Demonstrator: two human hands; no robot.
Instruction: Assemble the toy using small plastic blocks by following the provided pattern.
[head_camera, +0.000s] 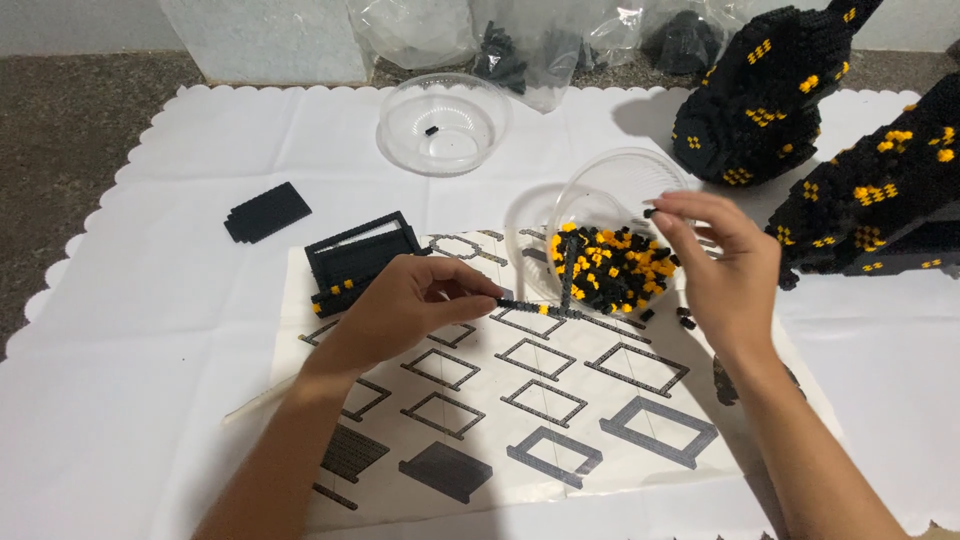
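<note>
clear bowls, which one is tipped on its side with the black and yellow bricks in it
The clear bowl nearest the right hand, tilted so its heap of bricks spills toward the instruction sheet. The far bowl sits upright with just one black piece.

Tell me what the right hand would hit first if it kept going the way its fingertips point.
The right hand pinches a small black brick, fingertips aimed left and slightly down. It would probably first meet the rim of the tilted clear bowl holding black and yellow bricks, though depth is unclear.

Head-worn view, steeply down, close.
</note>
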